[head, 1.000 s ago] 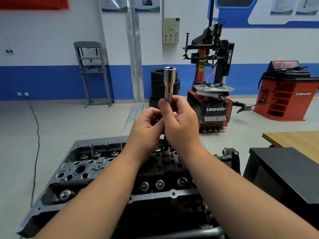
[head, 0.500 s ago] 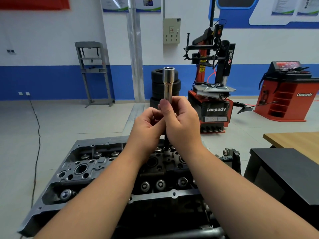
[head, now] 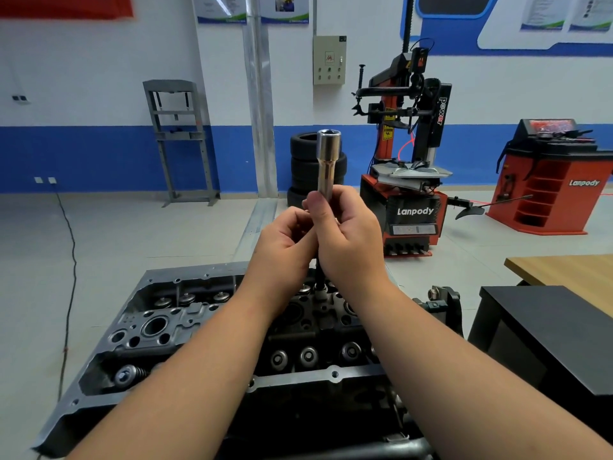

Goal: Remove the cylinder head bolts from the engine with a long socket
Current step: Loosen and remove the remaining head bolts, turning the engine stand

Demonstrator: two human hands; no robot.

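The long socket is standing upright, open end up, above the cylinder head. The right hand is gripping its lower part with curled fingers; the left hand is pressing against it, fingers curled in at the socket's base, though what they are pinching cannot be told. Beyond are showing stacked tyres, a red tyre changer and a wooden counter.

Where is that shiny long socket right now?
In the head view the long socket stands upright at centre frame, held up above the engine, its lower end gripped by the right hand with the left hand beside it.
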